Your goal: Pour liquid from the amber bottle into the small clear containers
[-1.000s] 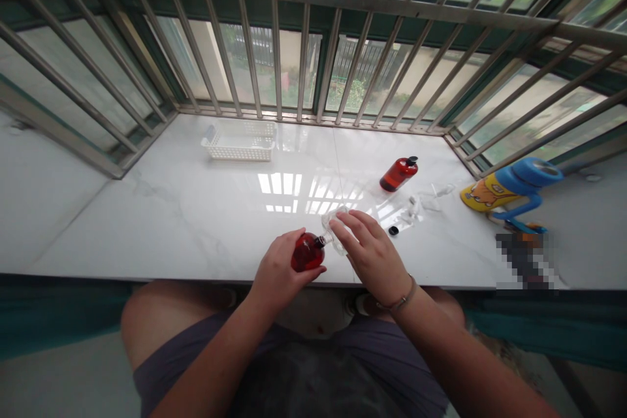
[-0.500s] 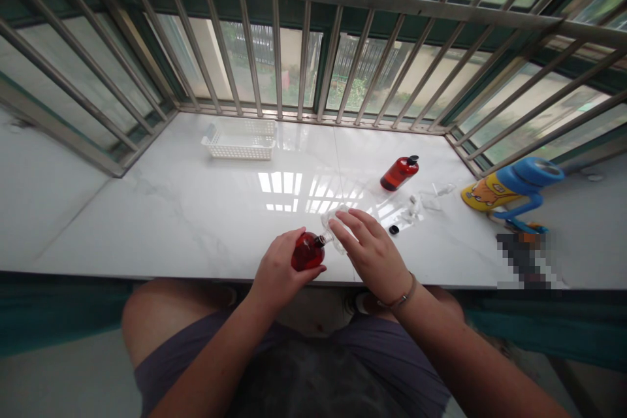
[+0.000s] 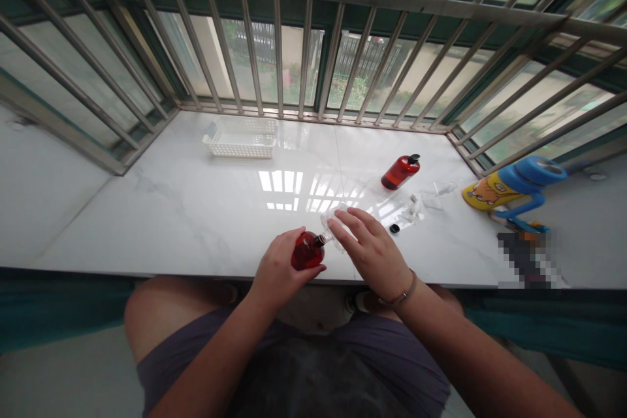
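Hiding clear bottle [image 3: 334,230], right hand [image 3: 373,253]

Red bottle [image 3: 306,252] with clear neck piece, second red bottle [image 3: 400,172] with black top. White marble bench [image 3: 196,209] with faint grey veins. White mesh-pattern basket [image 3: 240,142]. Small black cap [image 3: 394,228]. Yellow cartoon-print cup [image 3: 487,192] with blue lid and handle. Purple-grey shorts [image 3: 294,366].
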A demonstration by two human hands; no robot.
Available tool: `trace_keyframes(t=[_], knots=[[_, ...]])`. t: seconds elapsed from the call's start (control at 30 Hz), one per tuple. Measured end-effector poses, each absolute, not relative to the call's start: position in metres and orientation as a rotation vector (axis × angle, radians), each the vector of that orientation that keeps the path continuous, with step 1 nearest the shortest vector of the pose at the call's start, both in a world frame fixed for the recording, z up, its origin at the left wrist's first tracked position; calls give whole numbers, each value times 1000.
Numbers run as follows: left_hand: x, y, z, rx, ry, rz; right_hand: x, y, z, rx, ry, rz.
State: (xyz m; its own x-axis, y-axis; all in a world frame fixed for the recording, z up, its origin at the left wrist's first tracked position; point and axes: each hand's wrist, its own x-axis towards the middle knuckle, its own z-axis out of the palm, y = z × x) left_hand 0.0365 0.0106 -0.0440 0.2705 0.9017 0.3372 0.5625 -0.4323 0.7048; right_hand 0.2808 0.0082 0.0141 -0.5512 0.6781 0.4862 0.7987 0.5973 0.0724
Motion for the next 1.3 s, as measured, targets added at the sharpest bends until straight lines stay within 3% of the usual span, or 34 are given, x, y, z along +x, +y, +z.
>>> trace_keyframes(t=[1.3], knots=[[41,11,-44,2065,1323,998,285,11,25,-1158,-2475,-436]])
